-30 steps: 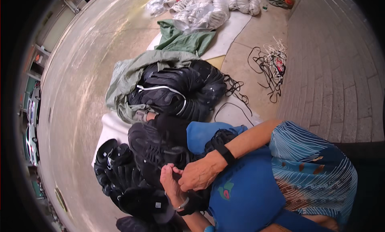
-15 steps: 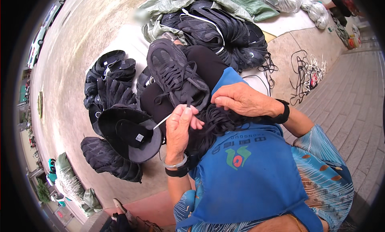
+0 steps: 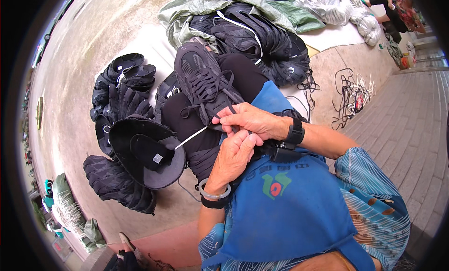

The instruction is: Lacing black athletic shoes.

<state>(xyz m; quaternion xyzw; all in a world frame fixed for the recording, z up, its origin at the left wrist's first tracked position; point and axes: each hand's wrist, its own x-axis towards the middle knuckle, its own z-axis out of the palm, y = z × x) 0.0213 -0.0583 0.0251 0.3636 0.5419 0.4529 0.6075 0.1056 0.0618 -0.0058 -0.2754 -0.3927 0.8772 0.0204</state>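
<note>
A black mesh shoe upper lies across my lap, its laces threaded through the eyelets and tied in a loose bow. My right hand is closed at the shoe's near end, with a dark lace strand pinched at its fingertips. Just below, my left hand is closed with its thumb against the fingers, touching the right hand; what it holds is hidden. A thin white stick-like piece runs from near my right fingertips to a black cap with a white label inside, left of my knee.
Stacked black shoe uppers stand left of my knees, with another bundle nearer. A large tied bundle of uppers lies ahead under a green woven sack. Loose black and white laces lie on the right. Another person is far right.
My right hand has come left and down onto the shoe's near end. My left hand has moved right and down to meet it. The shoe stays on my lap.
</note>
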